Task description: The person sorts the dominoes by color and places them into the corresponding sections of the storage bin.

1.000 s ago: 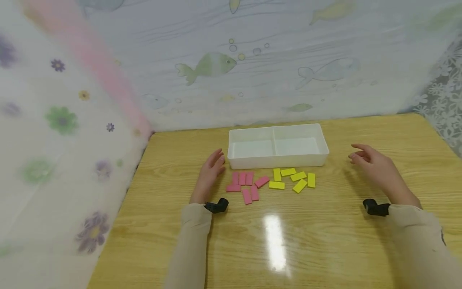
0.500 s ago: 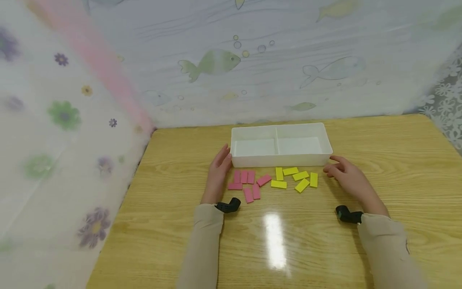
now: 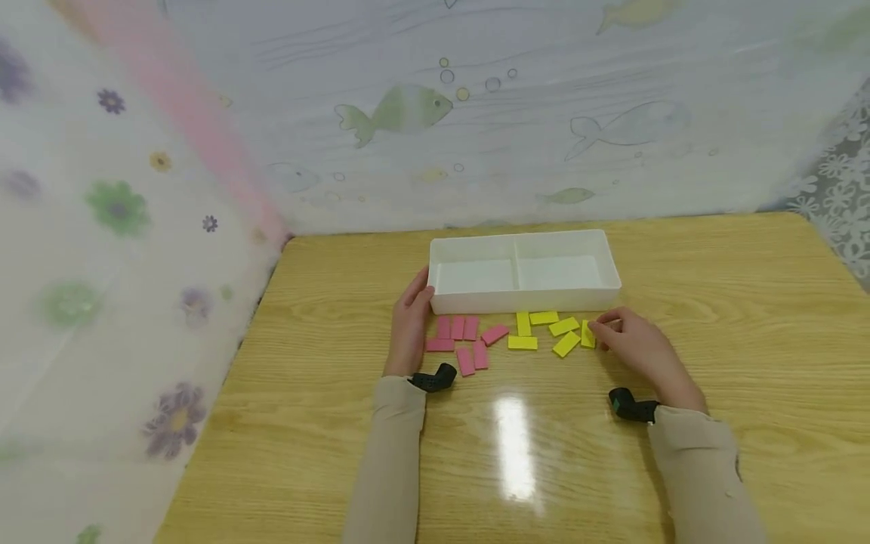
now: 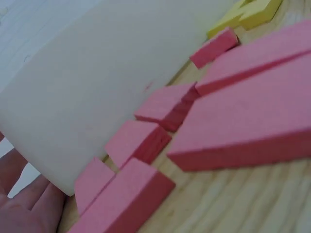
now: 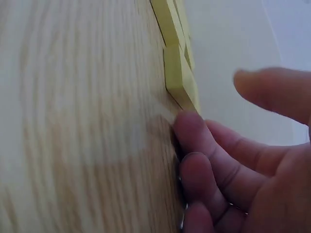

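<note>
Rightmost yellow block (image 3: 587, 339) at the fingertips of right hand (image 3: 642, 347), fingers loosely bent, nothing gripped, left hand (image 3: 408, 326) against left end of white tray (image 3: 523, 302), fingers extended.

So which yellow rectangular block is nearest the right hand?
The rightmost yellow rectangular block: the right hand partly covers it in the head view, while the other five lie uncovered farther left.

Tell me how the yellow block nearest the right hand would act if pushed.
The block should slide rather than roll, since its faces look flat and its edges straight. It is likely stiff: no bend or sag shows. It is probably light, being much smaller than the right hand, though its material can't be told by sight.
</note>
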